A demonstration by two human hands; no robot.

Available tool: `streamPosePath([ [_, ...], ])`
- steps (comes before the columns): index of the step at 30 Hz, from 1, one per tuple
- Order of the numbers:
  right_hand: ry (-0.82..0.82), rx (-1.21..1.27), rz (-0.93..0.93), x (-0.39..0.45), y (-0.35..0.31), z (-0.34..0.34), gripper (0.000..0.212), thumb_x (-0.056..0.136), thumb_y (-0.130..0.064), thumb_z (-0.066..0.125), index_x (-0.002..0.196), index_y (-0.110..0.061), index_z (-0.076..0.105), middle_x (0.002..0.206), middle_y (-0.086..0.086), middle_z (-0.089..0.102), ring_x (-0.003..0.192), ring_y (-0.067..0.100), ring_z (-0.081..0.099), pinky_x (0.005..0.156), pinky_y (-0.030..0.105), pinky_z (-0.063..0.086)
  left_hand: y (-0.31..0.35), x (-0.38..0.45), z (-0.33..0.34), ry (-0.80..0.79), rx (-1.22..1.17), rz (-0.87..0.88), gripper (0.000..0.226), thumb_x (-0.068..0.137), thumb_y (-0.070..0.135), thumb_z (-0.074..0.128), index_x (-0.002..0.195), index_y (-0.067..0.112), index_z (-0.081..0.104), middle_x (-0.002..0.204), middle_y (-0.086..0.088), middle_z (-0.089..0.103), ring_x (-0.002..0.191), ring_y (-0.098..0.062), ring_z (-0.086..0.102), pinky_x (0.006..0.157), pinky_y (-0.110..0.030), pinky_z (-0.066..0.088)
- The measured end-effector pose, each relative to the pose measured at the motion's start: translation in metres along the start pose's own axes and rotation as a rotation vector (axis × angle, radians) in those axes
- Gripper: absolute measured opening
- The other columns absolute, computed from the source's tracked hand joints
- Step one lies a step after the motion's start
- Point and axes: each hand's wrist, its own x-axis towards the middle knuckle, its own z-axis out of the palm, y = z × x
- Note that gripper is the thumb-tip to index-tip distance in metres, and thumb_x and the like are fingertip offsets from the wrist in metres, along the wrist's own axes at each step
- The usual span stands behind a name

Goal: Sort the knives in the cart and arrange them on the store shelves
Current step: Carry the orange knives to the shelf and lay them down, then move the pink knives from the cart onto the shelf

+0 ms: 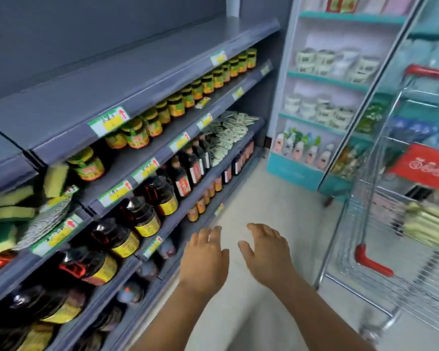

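Both my hands are held out in front of me over the aisle floor, holding nothing. My left hand [205, 254] has relaxed, spread fingers and hovers close to the lower shelf edges. My right hand [266, 252] is beside it, fingers loosely extended. A wire shopping cart [370, 224] with red trim stands to my right, apart from both hands. Pale packaged goods [426, 224] lie blurred inside it; I cannot make out knives. The grey store shelves [127, 79] run along my left, and the top shelf is bare.
Jars with green lids [213, 79], dark sauce bottles [147, 214] and sponges [8, 211] fill the left shelves. A teal-trimmed display shelf [322, 82] with white packs stands at the aisle's end. Light floor [264, 198] lies between shelves and cart.
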Motion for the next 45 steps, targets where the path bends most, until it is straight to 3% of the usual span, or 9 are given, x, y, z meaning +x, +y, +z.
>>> streamPosePath([
  [2,-0.007,-0.002,0.057,-0.009,0.040,-0.004,0.067,0.085,-0.054,0.019,0.138,-0.021,0.043,0.139,0.001,0.048,0.127,0.023,0.044,0.103,0.034,0.033,0.033,0.001,0.022,-0.066,0.002,0.033,0.054,0.098,0.036,0.038,0.148,0.021,0.022,0.149,-0.001,0.030,0.135,-0.021,0.030,0.110,-0.031,0.026],
  [6,-0.030,0.022,0.159,-0.024,0.125,-0.017,0.051,0.097,-0.043,0.038,0.143,-0.022,0.036,0.146,-0.001,0.040,0.134,0.022,0.036,0.110,0.035,0.027,0.104,0.001,0.063,-0.175,0.016,0.106,0.055,0.099,0.036,0.035,0.149,0.021,0.017,0.151,0.000,0.027,0.136,-0.020,0.029,0.111,-0.030,0.025],
  [13,0.008,0.053,0.332,-0.055,0.255,-0.048,0.048,0.096,-0.043,0.040,0.141,-0.026,0.037,0.143,-0.003,0.042,0.133,0.020,0.036,0.109,0.034,0.027,0.227,0.005,0.122,-0.271,0.023,0.256,0.055,0.099,0.037,0.035,0.149,0.021,0.018,0.151,0.003,0.028,0.136,-0.016,0.028,0.111,-0.026,0.021],
  [20,0.031,0.055,0.475,-0.077,0.349,-0.075,0.049,0.097,-0.044,0.039,0.143,-0.026,0.035,0.146,-0.004,0.039,0.135,0.019,0.034,0.110,0.033,0.025,0.320,0.019,0.157,-0.345,-0.047,0.365,0.045,0.097,0.032,0.042,0.141,0.023,0.034,0.142,0.004,0.040,0.126,-0.015,0.039,0.103,-0.025,0.031],
  [23,0.044,0.081,0.547,-0.078,0.376,-0.078,0.049,0.097,-0.043,0.041,0.142,-0.025,0.037,0.145,-0.004,0.040,0.133,0.018,0.036,0.109,0.033,0.027,0.345,0.033,0.173,-0.390,-0.043,0.417,0.042,0.095,0.030,0.042,0.137,0.026,0.038,0.138,0.004,0.044,0.121,-0.016,0.042,0.101,-0.026,0.034],
  [33,0.020,0.090,0.778,-0.038,0.434,-0.097,0.050,0.097,-0.041,0.040,0.143,-0.022,0.036,0.144,0.001,0.042,0.131,0.023,0.038,0.107,0.037,0.030,0.403,0.127,0.199,-0.476,0.037,0.549,0.050,0.097,0.032,0.039,0.145,0.022,0.028,0.147,0.000,0.034,0.131,-0.019,0.034,0.107,-0.033,0.030],
  [40,0.045,0.111,0.827,0.020,0.465,-0.113,0.050,0.097,-0.041,0.040,0.142,-0.020,0.037,0.143,0.003,0.044,0.130,0.023,0.041,0.106,0.037,0.032,0.426,0.195,0.209,-0.499,0.064,0.587,0.048,0.097,0.028,0.041,0.143,0.021,0.031,0.144,-0.002,0.039,0.130,-0.020,0.037,0.107,-0.033,0.033],
  [45,0.059,0.125,0.831,0.061,0.494,-0.126,0.052,0.098,-0.040,0.040,0.145,-0.019,0.032,0.147,0.004,0.039,0.134,0.024,0.036,0.108,0.037,0.029,0.448,0.237,0.219,-0.488,0.059,0.589,0.054,0.098,0.030,0.041,0.148,0.020,0.023,0.147,-0.003,0.034,0.133,-0.021,0.034,0.107,-0.034,0.033],
])
